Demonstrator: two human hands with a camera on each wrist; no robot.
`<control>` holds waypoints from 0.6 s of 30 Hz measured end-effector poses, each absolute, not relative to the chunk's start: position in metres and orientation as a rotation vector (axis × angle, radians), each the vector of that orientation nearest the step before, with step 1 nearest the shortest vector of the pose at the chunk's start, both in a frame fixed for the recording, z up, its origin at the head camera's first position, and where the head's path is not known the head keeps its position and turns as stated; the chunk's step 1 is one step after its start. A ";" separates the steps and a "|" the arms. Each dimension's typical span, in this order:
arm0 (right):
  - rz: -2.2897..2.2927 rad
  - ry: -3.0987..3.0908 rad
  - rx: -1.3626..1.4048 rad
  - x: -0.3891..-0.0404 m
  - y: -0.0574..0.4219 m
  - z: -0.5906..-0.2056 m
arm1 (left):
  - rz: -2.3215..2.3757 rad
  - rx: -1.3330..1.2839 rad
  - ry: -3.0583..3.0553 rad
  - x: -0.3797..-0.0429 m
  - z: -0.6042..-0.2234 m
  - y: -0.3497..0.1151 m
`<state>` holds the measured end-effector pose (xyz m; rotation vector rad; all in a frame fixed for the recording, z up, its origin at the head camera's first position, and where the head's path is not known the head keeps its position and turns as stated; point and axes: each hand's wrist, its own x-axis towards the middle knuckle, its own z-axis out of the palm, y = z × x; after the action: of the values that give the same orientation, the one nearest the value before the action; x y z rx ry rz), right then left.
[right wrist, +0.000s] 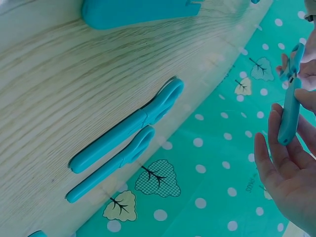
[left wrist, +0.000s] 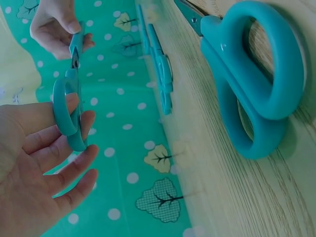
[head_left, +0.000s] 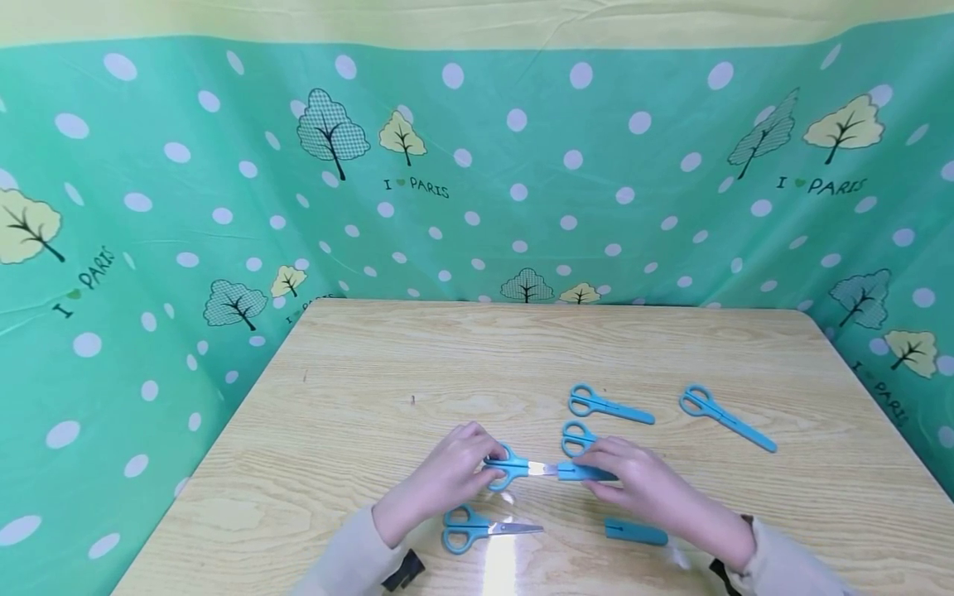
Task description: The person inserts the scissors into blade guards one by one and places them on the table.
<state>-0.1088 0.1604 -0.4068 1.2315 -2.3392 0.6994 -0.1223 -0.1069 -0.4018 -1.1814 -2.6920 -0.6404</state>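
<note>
My left hand (head_left: 456, 465) pinches the blue handles of a pair of scissors (head_left: 510, 466), its blades pointing right. In the left wrist view, fingertips curl at the handle loops (left wrist: 63, 111) while the other fingers spread loosely. My right hand (head_left: 633, 473) grips a blue blade cover (head_left: 575, 472), thumb on one side and fingers on the other, as the right wrist view also shows. The blade tips are at the cover's mouth, with some bare metal showing between handle and cover. Nearer me lie bare-bladed scissors (head_left: 465, 530) and a loose blue cover (head_left: 636, 532).
Beyond my hands lie covered blue scissors (head_left: 611, 409), with another covered pair (head_left: 726, 416) to their right. A further pair (head_left: 576, 437) is partly hidden behind my right hand. The wooden table (head_left: 358, 364) meets a green dotted curtain (head_left: 522, 215) at the back and sides.
</note>
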 end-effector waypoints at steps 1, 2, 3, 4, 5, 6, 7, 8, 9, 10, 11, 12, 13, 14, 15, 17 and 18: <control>0.700 -2.340 1.232 -0.109 0.160 -0.407 | -0.638 -1.180 -2.697 -0.122 -0.401 -0.106; 0.705 -2.341 1.234 -0.109 0.160 -0.407 | -0.637 -1.180 -2.701 -0.122 -0.401 -0.106; 0.708 -2.340 1.235 -0.109 0.159 -0.407 | -0.637 -1.179 -2.707 -0.122 -0.400 -0.105; 0.712 -2.336 1.236 -0.109 0.159 -0.407 | -0.634 -1.177 -2.712 -0.122 -0.400 -0.105; 0.717 -2.334 1.238 -0.110 0.159 -0.407 | -0.635 -1.178 -2.713 -0.122 -0.399 -0.104; 0.721 -2.329 1.241 -0.110 0.158 -0.407 | -0.635 -1.179 -2.716 -0.122 -0.399 -0.104; 0.726 -2.328 1.243 -0.110 0.158 -0.407 | -0.632 -1.180 -2.717 -0.122 -0.399 -0.103; 0.731 -2.328 1.243 -0.110 0.158 -0.406 | -0.632 -1.182 -2.717 -0.122 -0.399 -0.103; 0.733 -2.328 1.243 -0.110 0.157 -0.406 | -0.631 -1.187 -2.714 -0.122 -0.398 -0.102; 0.735 -2.330 1.242 -0.110 0.157 -0.406 | -0.630 -1.190 -2.713 -0.122 -0.398 -0.102; 0.736 -2.333 1.242 -0.110 0.157 -0.406 | -0.628 -1.193 -2.711 -0.122 -0.398 -0.101; 0.737 -2.335 1.241 -0.110 0.156 -0.406 | -0.625 -1.195 -2.709 -0.122 -0.398 -0.101; 0.738 -2.338 1.238 -0.110 0.156 -0.406 | -0.621 -1.196 -2.709 -0.122 -0.398 -0.100; 0.736 -2.341 1.236 -0.110 0.156 -0.406 | -0.619 -1.196 -2.706 -0.122 -0.398 -0.100; 0.734 -2.345 1.235 -0.109 0.156 -0.405 | -0.618 -1.196 -2.704 -0.122 -0.398 -0.099; 0.737 -2.359 1.233 -0.109 0.155 -0.405 | -0.615 -1.193 -2.701 -0.123 -0.398 -0.099; 0.738 -2.364 1.234 -0.109 0.156 -0.405 | -0.616 -1.195 -2.695 -0.123 -0.398 -0.099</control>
<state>-0.1089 0.1557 -0.4049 1.2344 -2.3635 0.7384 -0.1227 -0.0988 -0.3982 -1.1951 -2.6954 -0.6162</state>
